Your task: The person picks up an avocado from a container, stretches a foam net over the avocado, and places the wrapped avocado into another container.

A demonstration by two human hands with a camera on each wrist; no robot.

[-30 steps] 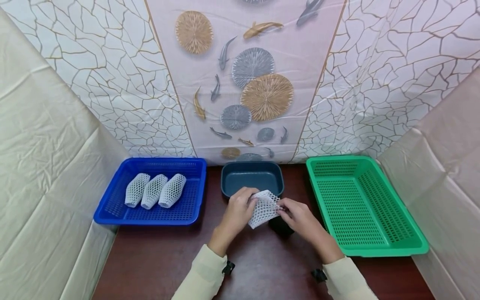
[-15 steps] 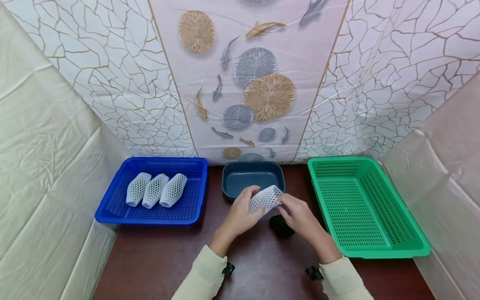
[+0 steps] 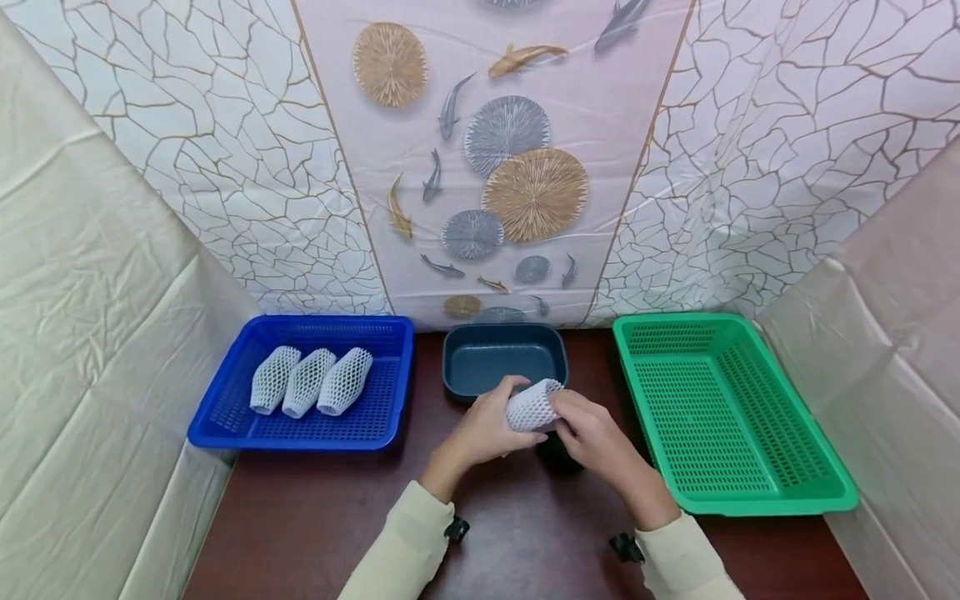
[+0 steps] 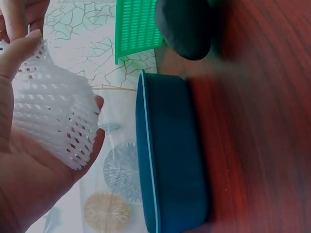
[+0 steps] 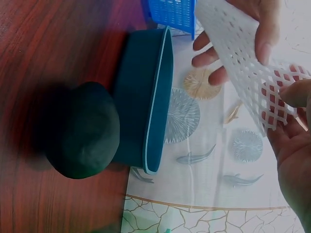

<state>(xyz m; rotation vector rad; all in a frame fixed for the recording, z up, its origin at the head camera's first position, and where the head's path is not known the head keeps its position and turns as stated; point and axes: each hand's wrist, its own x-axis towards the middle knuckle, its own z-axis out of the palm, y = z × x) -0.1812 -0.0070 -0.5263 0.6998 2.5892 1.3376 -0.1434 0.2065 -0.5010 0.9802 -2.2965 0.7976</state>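
Observation:
A white foam net sleeve [image 3: 531, 406] is held up above the table in the head view. My left hand [image 3: 486, 427] grips its body, with the thumb on the near side and the fingers behind. My right hand [image 3: 597, 435] pinches the sleeve's right end; the right wrist view shows its thumb [image 5: 296, 93] against the mesh. Below the right hand, a dark, smooth, rounded object like an avocado [image 5: 87, 131] sits on the table, partly hidden in the head view. Neither hand touches it.
Behind the hands stands a dark teal basin [image 3: 506, 367]. On the left, a blue basket [image 3: 382, 417] holds three white foam net sleeves [image 3: 307, 383]. A large green basket [image 3: 705, 425] is on the right. Fabric walls enclose the table [image 3: 300, 533].
The foam sleeve has gone from a flatter, spread shape to a rounder tube. My left hand has shifted its hold around the body; the right hand stays at the end.

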